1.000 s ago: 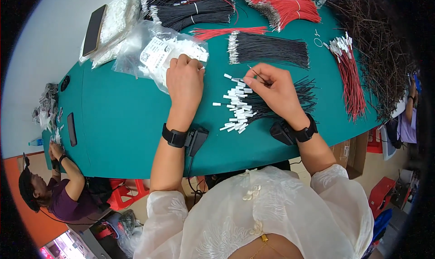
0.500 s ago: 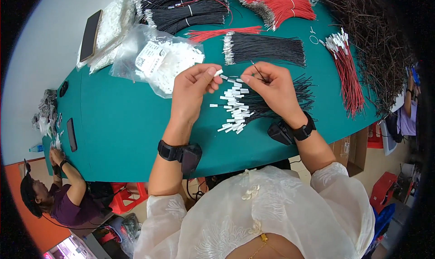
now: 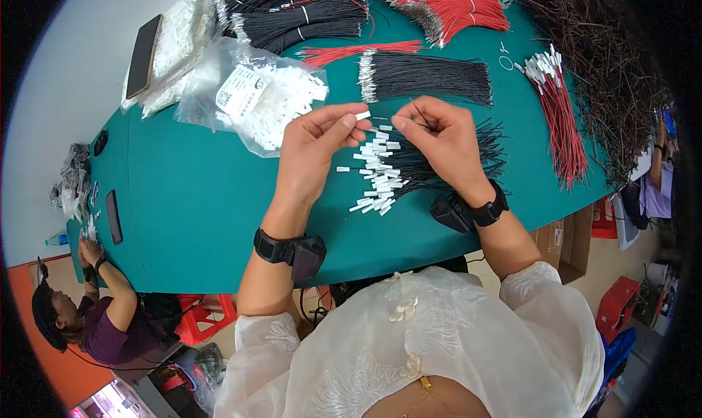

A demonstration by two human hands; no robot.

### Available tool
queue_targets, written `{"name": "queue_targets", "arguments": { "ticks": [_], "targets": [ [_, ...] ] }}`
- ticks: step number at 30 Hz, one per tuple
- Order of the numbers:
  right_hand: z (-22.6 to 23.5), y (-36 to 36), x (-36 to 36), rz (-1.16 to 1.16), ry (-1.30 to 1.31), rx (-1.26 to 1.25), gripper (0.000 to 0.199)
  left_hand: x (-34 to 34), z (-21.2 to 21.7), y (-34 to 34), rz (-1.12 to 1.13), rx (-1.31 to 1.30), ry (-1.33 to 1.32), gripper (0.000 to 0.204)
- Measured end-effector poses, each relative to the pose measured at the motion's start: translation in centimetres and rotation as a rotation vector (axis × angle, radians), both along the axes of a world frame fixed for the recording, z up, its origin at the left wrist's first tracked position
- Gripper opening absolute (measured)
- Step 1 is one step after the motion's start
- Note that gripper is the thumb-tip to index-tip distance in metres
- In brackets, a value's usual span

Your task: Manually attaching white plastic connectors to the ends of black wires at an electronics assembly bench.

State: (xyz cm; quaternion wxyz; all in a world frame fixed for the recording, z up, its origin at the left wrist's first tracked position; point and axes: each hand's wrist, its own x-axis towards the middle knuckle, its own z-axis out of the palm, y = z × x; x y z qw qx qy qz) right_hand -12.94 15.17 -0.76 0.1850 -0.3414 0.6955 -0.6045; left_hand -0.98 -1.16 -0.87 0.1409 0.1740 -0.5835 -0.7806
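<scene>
Between the thumb and fingers of my left hand (image 3: 322, 137) is a small white connector housing (image 3: 363, 115). My right hand (image 3: 439, 129) pinches a thin black wire (image 3: 418, 109), whose metal end points left toward the housing with a small gap between them. Below both hands lies a pile of black wires (image 3: 424, 166) with white housings (image 3: 380, 171) on their left ends. Just beyond my right hand is a flat row of black wires (image 3: 431, 78) with bare metal terminals at its ends. A clear bag of white housings (image 3: 274, 104) rests beyond my left hand.
Bundles of black wires (image 3: 300, 16) and red wires (image 3: 468, 12) line the far side. Red wires with white housings (image 3: 559, 118) lie at right, beside a dark brown tangled heap (image 3: 607, 60). A phone (image 3: 145, 56) rests on bags at left. A co-worker (image 3: 95, 308) sits at far left.
The black wire's metal end and the white housing now line up across a small gap. My left hand has shifted slightly right, and the housing has turned more level.
</scene>
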Motion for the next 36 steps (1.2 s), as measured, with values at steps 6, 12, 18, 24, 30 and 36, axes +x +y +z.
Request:
{"name": "queue_targets", "arguments": {
  "ticks": [6, 12, 18, 24, 30, 36],
  "targets": [
    [0.08, 0.09, -0.12, -0.008, -0.012, 0.005, 0.008, 0.08, -0.02, -0.06, -0.018, 0.002, -0.010, 0.022],
    [0.06, 0.10, -0.13, 0.002, -0.010, -0.018, 0.009, 0.02, -0.30, 0.10, 0.019, -0.001, 0.038, 0.021],
    [0.20, 0.11, -0.08, 0.007, -0.013, -0.024, 0.009, -0.19, 0.08, 0.62, 0.095, -0.043, 0.067, 0.019],
    [0.26, 0.16, -0.30, 0.028, -0.059, -0.017, 0.009, 0.03, -0.45, 0.06, 0.064, -0.076, 0.058, 0.019],
    [0.31, 0.18, -0.26, 0.063, -0.093, -0.026, 0.009, -0.03, -0.33, 0.29, 0.072, -0.076, 0.051, 0.019],
    [0.00, 0.26, -0.32, 0.086, -0.073, 0.022, 0.008, 0.04, -0.32, 0.36, 0.073, -0.075, 0.038, 0.018]
  ]
}}
